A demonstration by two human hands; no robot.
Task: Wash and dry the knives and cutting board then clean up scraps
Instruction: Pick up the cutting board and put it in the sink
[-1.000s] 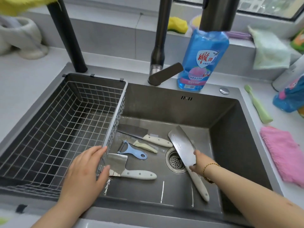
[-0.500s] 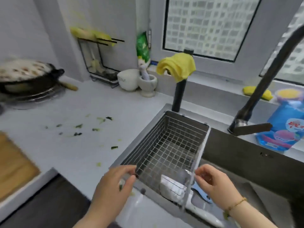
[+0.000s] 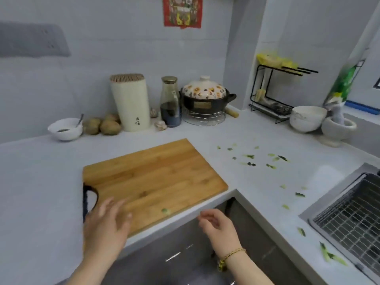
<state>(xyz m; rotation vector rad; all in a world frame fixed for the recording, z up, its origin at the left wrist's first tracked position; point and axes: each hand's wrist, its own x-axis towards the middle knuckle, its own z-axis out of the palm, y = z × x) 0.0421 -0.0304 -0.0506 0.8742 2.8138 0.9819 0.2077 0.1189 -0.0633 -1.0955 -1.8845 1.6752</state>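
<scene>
A wooden cutting board (image 3: 152,179) with a dark handle loop lies on the white counter's corner, one green scrap (image 3: 165,211) near its front edge. My left hand (image 3: 108,225) hovers over the board's near left corner, fingers spread and blurred, holding nothing. My right hand (image 3: 218,226), fingers loosely curled and empty, hangs in front of the counter edge, apart from the board. Green vegetable scraps (image 3: 251,159) are scattered on the counter to the right. No knives are in view.
A wire basket (image 3: 349,219) in the sink shows at the right edge. Along the back wall stand a cream knife block (image 3: 131,103), a bottle (image 3: 170,101), a clay pot (image 3: 205,95), potatoes (image 3: 102,125) and white bowls (image 3: 307,118). Dark cabinet fronts lie below the counter.
My view has swung left from the sink to the counter corner. Both hands let go of the wire basket and moved toward the cutting board.
</scene>
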